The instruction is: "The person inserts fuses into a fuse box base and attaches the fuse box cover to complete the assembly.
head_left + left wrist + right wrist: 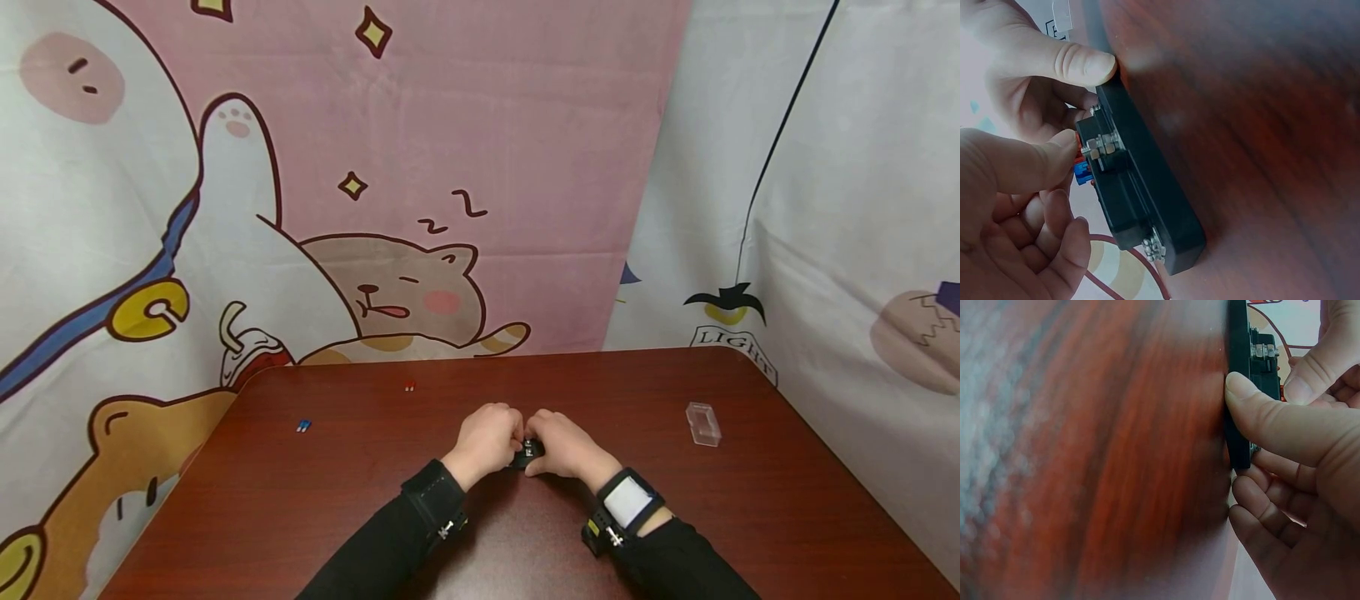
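A black fuse block (1147, 178) with metal terminal studs (1105, 145) lies on the table between the two hands. My left hand (486, 440) pinches a red blade fuse (1078, 145) between thumb and finger, right at the top of the block. Beside it, a blue blade fuse (1082, 173) stands at the block. With its thumb on the base's edge, my right hand (567, 446) grips the end of the block; its other fingers curl behind in the right wrist view. Most of the red fuse is hidden by the left thumb.
Small blue fuses (303, 426) lie at the left of the brown table (360, 500). Near its back edge is a small red fuse (409, 386). A clear plastic box (703, 424) stands at the right. A printed cloth (555, 167) hangs behind.
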A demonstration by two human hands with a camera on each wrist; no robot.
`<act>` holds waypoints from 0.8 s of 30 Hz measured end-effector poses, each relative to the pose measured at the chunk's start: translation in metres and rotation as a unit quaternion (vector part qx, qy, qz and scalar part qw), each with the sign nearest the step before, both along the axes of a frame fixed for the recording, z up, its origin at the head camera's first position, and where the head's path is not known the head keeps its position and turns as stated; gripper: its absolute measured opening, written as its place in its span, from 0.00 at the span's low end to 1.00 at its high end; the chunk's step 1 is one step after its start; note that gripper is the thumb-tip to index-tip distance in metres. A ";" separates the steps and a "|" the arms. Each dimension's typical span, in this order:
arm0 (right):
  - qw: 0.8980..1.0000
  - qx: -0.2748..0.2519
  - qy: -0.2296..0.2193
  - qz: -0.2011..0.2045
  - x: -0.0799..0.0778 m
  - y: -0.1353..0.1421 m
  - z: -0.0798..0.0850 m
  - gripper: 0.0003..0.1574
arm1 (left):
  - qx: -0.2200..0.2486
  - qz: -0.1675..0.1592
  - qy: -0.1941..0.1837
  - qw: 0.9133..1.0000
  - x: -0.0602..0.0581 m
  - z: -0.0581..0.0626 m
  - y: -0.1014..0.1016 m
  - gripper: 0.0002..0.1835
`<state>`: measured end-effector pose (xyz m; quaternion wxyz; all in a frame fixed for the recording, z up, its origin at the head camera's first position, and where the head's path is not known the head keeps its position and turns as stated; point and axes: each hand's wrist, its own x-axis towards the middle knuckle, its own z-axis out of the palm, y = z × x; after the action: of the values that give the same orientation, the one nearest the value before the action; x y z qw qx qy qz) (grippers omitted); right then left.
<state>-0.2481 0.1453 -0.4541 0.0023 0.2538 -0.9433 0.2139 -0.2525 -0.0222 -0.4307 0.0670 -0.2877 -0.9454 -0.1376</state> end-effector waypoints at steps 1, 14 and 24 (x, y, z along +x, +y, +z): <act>1.000 -0.001 0.000 0.000 0.000 0.000 0.000 0.25 | 0.001 0.000 -0.001 1.000 0.000 0.000 0.000 0.07; 1.000 -0.004 0.006 0.007 0.000 0.001 0.000 0.24 | 0.031 0.007 -0.005 0.999 -0.002 -0.002 0.001 0.10; 1.000 -0.005 -0.002 -0.002 0.001 0.000 0.000 0.24 | 0.034 0.011 -0.023 0.999 -0.004 -0.004 0.000 0.09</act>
<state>-0.2475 0.1449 -0.4543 0.0021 0.2516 -0.9426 0.2194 -0.2562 -0.0221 -0.4349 0.0568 -0.2720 -0.9444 -0.1756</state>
